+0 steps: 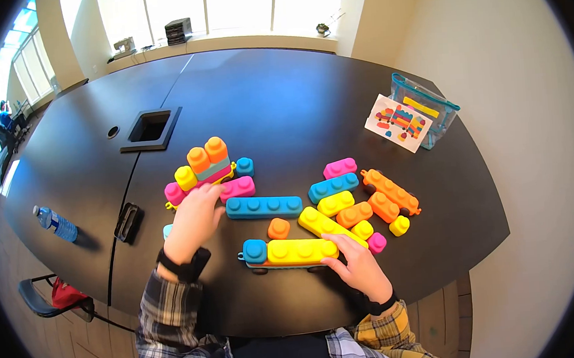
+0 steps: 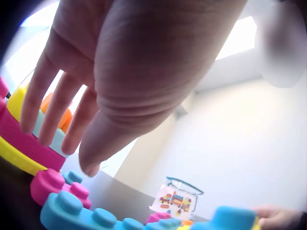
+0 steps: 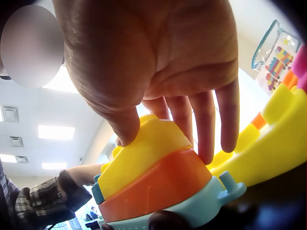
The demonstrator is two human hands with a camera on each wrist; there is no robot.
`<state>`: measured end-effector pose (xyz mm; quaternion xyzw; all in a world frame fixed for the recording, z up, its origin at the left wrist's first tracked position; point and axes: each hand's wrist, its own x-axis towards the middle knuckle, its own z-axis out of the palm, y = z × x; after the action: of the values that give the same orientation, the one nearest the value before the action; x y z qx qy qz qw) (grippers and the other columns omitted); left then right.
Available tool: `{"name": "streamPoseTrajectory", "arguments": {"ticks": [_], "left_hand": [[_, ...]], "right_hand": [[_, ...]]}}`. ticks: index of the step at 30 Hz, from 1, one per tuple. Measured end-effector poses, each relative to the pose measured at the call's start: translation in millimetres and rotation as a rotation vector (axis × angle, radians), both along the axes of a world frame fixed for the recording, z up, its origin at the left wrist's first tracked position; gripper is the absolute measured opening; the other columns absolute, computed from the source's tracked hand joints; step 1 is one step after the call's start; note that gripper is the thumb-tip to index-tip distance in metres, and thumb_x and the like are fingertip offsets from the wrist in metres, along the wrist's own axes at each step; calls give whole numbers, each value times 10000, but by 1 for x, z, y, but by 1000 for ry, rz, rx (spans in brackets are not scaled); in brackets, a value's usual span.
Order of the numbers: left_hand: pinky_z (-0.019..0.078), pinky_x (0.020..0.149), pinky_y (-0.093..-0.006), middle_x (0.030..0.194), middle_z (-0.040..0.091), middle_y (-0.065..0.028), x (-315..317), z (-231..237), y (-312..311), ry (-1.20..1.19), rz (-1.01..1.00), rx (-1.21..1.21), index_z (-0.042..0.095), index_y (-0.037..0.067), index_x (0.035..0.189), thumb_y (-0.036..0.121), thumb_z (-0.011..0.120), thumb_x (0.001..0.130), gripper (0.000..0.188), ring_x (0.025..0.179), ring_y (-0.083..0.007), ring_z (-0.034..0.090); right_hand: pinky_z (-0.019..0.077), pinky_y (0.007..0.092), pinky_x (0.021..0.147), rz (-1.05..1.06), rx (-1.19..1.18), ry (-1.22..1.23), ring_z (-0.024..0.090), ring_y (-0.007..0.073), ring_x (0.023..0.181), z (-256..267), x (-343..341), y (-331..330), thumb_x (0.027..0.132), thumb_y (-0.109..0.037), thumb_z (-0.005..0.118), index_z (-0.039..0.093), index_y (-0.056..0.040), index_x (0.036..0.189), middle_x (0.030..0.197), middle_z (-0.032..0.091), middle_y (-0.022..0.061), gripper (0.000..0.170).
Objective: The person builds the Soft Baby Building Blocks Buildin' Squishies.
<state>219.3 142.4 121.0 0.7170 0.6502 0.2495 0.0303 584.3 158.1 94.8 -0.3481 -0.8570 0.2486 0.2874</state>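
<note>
My right hand (image 1: 358,270) grips the right end of a long yellow block (image 1: 292,250), thumb on one side and fingers on the other. Beneath that block, the right wrist view shows an orange layer (image 3: 158,187) on a light-blue wheeled base (image 3: 199,208). A blue block (image 1: 255,251) sits at this car's left end. With fingers stretched out, my left hand (image 1: 195,220) hovers beside a pink block (image 1: 238,188) and a yellow-based train car (image 1: 217,176) stacked with pink, light-blue, yellow and orange blocks. A long blue block (image 1: 264,207) lies to its right.
Loose blocks and an orange wheeled base (image 1: 391,191) lie to the right. A picture card (image 1: 397,123) leans on a clear bag (image 1: 439,125) at the back right. A water bottle (image 1: 56,224), a black case (image 1: 128,223) and a table socket opening (image 1: 152,128) are on the left.
</note>
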Motion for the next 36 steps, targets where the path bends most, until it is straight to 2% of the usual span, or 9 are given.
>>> {"name": "streamPoseTrajectory", "arguments": {"ticks": [2, 4, 9, 11, 18, 27, 30, 34, 36], "left_hand": [[530, 986, -475, 1165, 686, -168, -5, -12, 24, -31, 11, -3, 644, 31, 1276, 44, 768, 837, 456, 1128, -394, 643], [525, 1002, -469, 1168, 687, -160, -7, -25, 40, 97, -9, -22, 644, 37, 1285, 31, 766, 824, 477, 1139, -386, 632], [528, 979, -485, 1137, 683, -168, -22, -46, 65, 216, -14, -116, 653, 34, 1193, -8, 715, 820, 381, 1122, -389, 632], [556, 910, -492, 1066, 673, -180, -28, -51, 69, 176, -89, -64, 645, 20, 1120, -13, 648, 848, 274, 1069, -400, 639], [564, 885, -496, 1068, 664, -193, -24, -52, 71, 213, -63, -89, 638, 18, 1102, -5, 670, 840, 265, 1018, -412, 659], [561, 892, -492, 1117, 634, -183, -26, -36, 61, -7, -76, -106, 642, 51, 1078, 11, 706, 861, 231, 1054, -427, 660], [587, 891, -440, 1129, 633, -152, -22, -15, 44, -7, -95, -8, 650, 34, 1091, -8, 704, 865, 236, 1071, -372, 672], [591, 977, -344, 1143, 632, -74, 13, 45, -22, -382, -227, 13, 681, 35, 1157, -39, 728, 873, 297, 1103, -210, 671], [588, 967, -330, 1143, 629, -86, 24, 47, -42, -448, -299, 33, 701, 42, 1176, -59, 756, 842, 354, 1096, -215, 673]], "right_hand": [[554, 430, 933, 3, -4, -3, 679, 379, 1093, 1, 0, 0, 952, -241, 766, 623, -33, 1353, 1222, 705, 183, 474], [528, 423, 1022, 2, -89, -15, 661, 388, 1194, 4, 0, -2, 945, -182, 765, 611, -33, 1378, 1286, 692, 183, 483], [528, 422, 1018, -2, -97, -7, 664, 382, 1182, 4, 1, -2, 949, -180, 761, 611, -32, 1383, 1276, 693, 182, 483], [530, 421, 1015, -2, -100, -5, 665, 381, 1178, 4, 1, -2, 950, -181, 761, 612, -32, 1383, 1273, 694, 183, 482], [533, 419, 1006, 4, -97, 3, 671, 375, 1165, 3, 0, -1, 948, -183, 767, 618, -29, 1381, 1264, 698, 184, 482], [529, 413, 1007, 6, -110, 13, 672, 372, 1161, 3, 0, 0, 953, -175, 758, 614, -26, 1383, 1259, 696, 186, 477], [527, 411, 1009, 8, -104, 15, 671, 369, 1162, 3, 1, -1, 952, -172, 758, 614, -28, 1385, 1259, 695, 186, 478], [525, 410, 1013, 10, -120, 22, 671, 368, 1168, 5, 0, -1, 951, -170, 760, 615, -32, 1388, 1267, 694, 185, 481], [524, 410, 1015, 15, -122, 20, 670, 368, 1173, 4, -1, 0, 949, -168, 761, 615, -32, 1389, 1273, 694, 185, 484]]}}
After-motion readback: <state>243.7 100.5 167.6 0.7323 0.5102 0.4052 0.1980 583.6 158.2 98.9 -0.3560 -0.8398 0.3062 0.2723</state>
